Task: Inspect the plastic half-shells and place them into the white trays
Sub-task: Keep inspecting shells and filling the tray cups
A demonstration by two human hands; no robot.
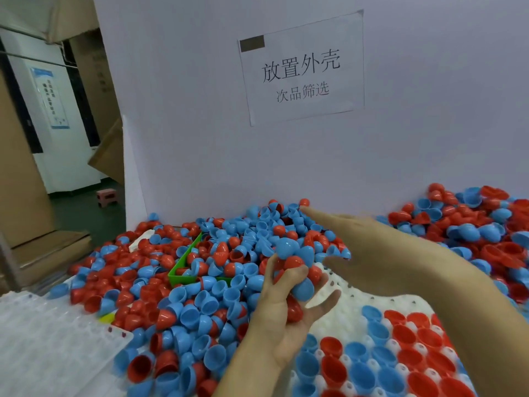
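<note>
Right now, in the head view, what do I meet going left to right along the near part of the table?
Empty white plastic tray → loose pile of red and blue plastic half-shells → left hand gripping a handful of shells → white tray partly filled with red and blue shells → right forearm.

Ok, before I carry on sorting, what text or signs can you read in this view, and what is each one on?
"放置外壳" in large characters on the white paper sheet taped to the pale partition wall.
"次品筛选" in smaller characters beneath it, same sheet.
Dark rectangular patch at the sheet's top left corner: no readable text.
Blue-and-white notice on the white cabinet at left: too blurred to read.
Brown cardboard box at upper left: faint print, illegible.
</note>
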